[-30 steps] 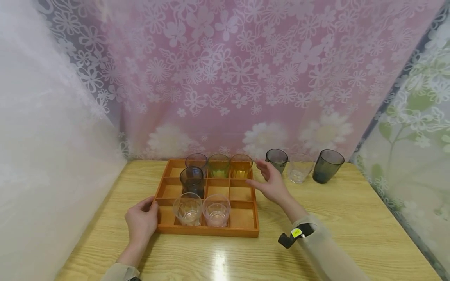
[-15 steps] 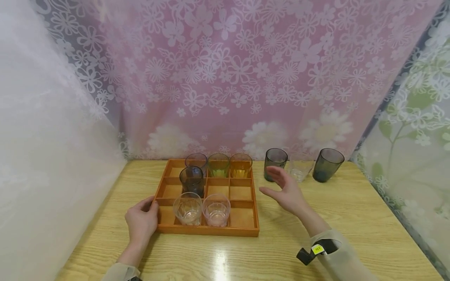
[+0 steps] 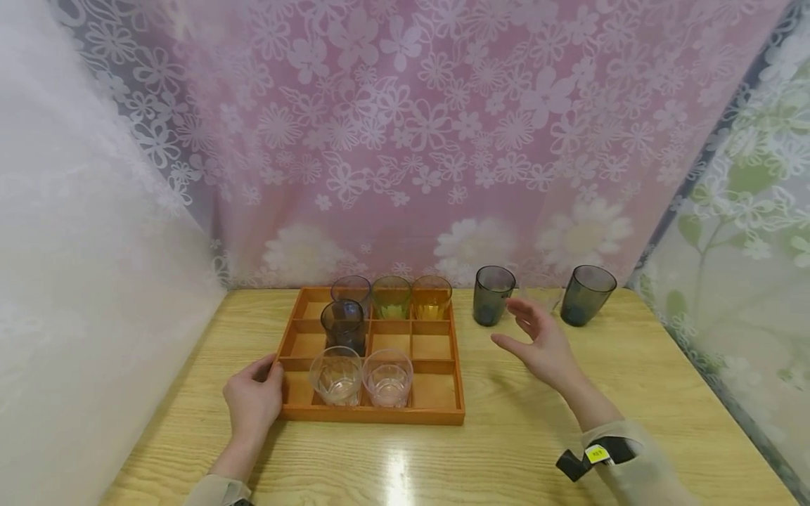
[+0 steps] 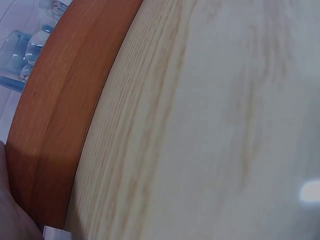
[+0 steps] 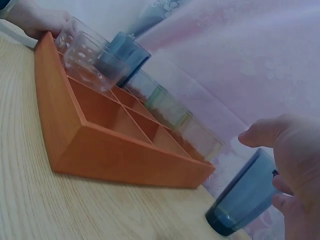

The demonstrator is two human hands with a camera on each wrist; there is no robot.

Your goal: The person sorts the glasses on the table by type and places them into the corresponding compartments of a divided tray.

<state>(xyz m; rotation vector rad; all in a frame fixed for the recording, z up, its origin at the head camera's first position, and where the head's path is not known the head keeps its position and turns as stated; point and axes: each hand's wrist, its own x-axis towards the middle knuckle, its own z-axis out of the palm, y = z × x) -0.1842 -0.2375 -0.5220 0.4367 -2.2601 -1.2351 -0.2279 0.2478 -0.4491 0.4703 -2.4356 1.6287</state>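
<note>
My left hand (image 3: 253, 397) grips the left side of a divided wooden tray (image 3: 373, 415) near its front corner. My right hand (image 3: 547, 351) is held over the table right of the tray, thumb and fingers spread apart, holding nothing. Close to its fingertips stands a smoky dark drinking glass (image 3: 491, 299); the right wrist view shows this blue-grey glass (image 5: 245, 192) partly behind the fingers. A clear glass (image 3: 539, 287) is partly hidden behind my right hand. Farther right is another smoky glass (image 3: 588, 295).
Along the tray's back row stand bluish (image 3: 349, 287), green (image 3: 391, 302) and amber (image 3: 432, 302) glasses. A dark glass (image 3: 342, 325) occupies the middle row; clear (image 3: 335, 383) and pinkish (image 3: 387, 383) glasses sit in front. A floral curtain (image 3: 405, 140) hangs behind the table.
My right hand has moved right, away from the tray and the amber glass, past the nearer smoky glass to in front of the clear one. My left hand keeps its place on the tray.
</note>
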